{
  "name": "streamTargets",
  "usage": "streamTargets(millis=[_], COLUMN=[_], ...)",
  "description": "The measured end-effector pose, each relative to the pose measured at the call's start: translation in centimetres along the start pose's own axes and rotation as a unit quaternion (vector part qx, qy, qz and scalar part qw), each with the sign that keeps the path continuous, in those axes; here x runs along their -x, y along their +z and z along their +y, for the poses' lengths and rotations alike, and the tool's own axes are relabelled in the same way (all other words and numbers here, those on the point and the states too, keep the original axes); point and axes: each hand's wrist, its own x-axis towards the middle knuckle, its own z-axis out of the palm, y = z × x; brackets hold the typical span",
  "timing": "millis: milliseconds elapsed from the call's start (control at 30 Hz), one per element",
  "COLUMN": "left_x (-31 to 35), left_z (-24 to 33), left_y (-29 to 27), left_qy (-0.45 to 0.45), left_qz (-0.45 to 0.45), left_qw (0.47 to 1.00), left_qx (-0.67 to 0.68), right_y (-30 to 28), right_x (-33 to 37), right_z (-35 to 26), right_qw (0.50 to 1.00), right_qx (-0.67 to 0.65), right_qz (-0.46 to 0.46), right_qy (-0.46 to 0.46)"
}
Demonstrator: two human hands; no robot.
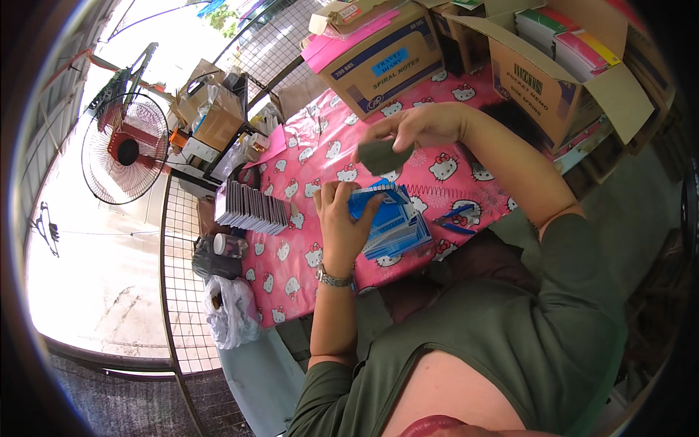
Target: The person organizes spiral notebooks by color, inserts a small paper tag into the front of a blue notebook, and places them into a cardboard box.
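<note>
My left hand [344, 222] pinches the upper edge of a blue notebook [364, 200] between thumb and fingers. Beneath it lies a fanned pile of blue notebooks [397, 237] on the table. Just above that notebook, my right hand [419, 131] holds a flat, dark, rounded piece [384, 156] by its edge; its kind I cannot make out. Right of the notebooks stretches a thin spiral wire coil [448, 201]. A blue-handled hand tool [459, 218], pliers or cutters, rests beside the pile near the table's front edge.
A pink patterned cloth covers the table [291, 251]. On the left stands a long row of stacked notebooks [250, 208], near a clear jar [229, 246] and a white plastic bag [231, 309]. Cardboard boxes [386, 62] line the back; an open box [550, 102] holds notebooks. A fan [125, 149] is far left.
</note>
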Motion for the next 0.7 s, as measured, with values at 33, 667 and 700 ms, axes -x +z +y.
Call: streamTargets(millis=[33,667,700], left_x=[-0.3,-0.5,-0.2], left_z=[-0.1,-0.9,-1.3], left_y=[0.1,-0.6,-0.8], left_qy=[0.003,0.028,-0.013], left_qz=[0.0,-0.007,-0.022], left_qw=[1.0,0.999,0.998], left_qx=[0.004,0.02,0.056], right_y=[-0.1,-1.1,-1.3], right_x=[-0.2,-3.3,-3.5], right_z=[0.1,1.4,1.5], right_qw=[0.993,0.959,0.952], right_qx=[0.099,0.268,0.288], right_qz=[0.01,0.034,0.018], right_qy=[0.056,0.08,0.101])
